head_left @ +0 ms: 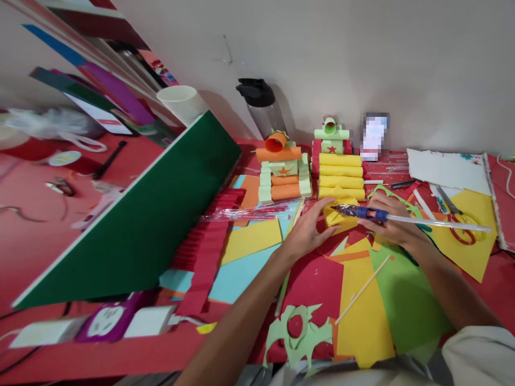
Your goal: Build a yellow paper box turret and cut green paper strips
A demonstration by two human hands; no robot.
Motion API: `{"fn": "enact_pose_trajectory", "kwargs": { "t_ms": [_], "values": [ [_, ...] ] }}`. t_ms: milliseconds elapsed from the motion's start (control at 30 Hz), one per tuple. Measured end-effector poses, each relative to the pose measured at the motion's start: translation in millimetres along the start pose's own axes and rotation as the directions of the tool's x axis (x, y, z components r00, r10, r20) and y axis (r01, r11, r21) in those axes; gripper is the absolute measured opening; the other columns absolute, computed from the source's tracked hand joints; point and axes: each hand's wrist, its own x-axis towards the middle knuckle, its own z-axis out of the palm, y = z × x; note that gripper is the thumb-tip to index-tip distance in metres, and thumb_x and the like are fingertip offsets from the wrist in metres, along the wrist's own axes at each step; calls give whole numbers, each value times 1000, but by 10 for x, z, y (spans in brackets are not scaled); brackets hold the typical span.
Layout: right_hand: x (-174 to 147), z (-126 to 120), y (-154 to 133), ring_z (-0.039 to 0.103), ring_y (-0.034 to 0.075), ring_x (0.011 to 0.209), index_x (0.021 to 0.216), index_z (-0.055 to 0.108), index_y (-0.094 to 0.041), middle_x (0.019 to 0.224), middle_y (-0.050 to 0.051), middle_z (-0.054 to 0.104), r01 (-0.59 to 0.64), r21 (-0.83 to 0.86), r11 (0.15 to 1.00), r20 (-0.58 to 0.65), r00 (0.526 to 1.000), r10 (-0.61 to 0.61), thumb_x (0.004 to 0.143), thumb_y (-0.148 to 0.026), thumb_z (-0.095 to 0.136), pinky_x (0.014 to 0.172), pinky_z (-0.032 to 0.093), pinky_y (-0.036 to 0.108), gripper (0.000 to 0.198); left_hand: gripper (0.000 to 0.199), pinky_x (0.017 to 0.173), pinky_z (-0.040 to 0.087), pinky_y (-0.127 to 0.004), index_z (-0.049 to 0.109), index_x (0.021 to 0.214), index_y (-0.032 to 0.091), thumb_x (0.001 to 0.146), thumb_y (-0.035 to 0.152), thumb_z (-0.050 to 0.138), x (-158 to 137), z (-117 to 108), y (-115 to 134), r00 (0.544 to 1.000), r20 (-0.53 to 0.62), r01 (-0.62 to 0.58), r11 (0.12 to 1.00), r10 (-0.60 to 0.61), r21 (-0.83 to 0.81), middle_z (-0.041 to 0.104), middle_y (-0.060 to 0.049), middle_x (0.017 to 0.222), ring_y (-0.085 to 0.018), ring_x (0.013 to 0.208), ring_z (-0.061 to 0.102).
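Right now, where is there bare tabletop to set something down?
Left of the green board, below the small metal tool, bare red tabletop shows; a narrow strip lies before the purple case. Around the left hand and right hand, coloured paper and scissors crowd it.

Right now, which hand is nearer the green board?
Left. The left hand is right of the green board; the right hand, holding the blue glue gun, is farther right.

black-lidded water bottle (263, 110) beside grey wall (446, 69), smartphone (374, 138) propped upright, white cup (179, 102) behind slanted green panel (137, 220)
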Motion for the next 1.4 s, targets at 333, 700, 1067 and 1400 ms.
{"fn": "enact_pose_trajectory", "kwargs": {
  "t_ms": [333,700,1067,1400],
  "values": [
    [20,0,-25,61,20,72,83,61,-23,87,4,64,-28,-44,999,5,1000,28,101,-50,63,61,42,33,32,65,115,54,-46,43,152,28,95,40,73,10,13,15,1000,8,12,999,-12,-29,59,-12,152,-30,141,60],
    [27,-38,-76,62,22,72,80,62,-26,83,5,67,-166,-71,984,-17,986,165,100,-48,64,62,46,34,30,65,116,53,-47,43,152,29,95,38,72,18,-4,41,999,28,30,999,-30,10,58,-11,154,-30,143,58],
    [-1,-19,-104,61,19,73,87,65,-23,91,6,67,-57,-138,989,16,998,59,103,-52,59,61,42,32,34,60,115,54,-46,44,151,28,97,33,70,4,8,-1,999,25,-34,998,32,44,60,-12,151,-29,142,58],
    [-52,-164,-66,58,20,76,87,63,-21,86,6,64,217,-304,928,95,976,-197,103,-48,60,60,37,31,32,54,115,54,-47,49,146,26,98,39,68,-1,-5,18,999,50,-7,998,4,67,61,-12,150,-30,141,59]
  ]
}}
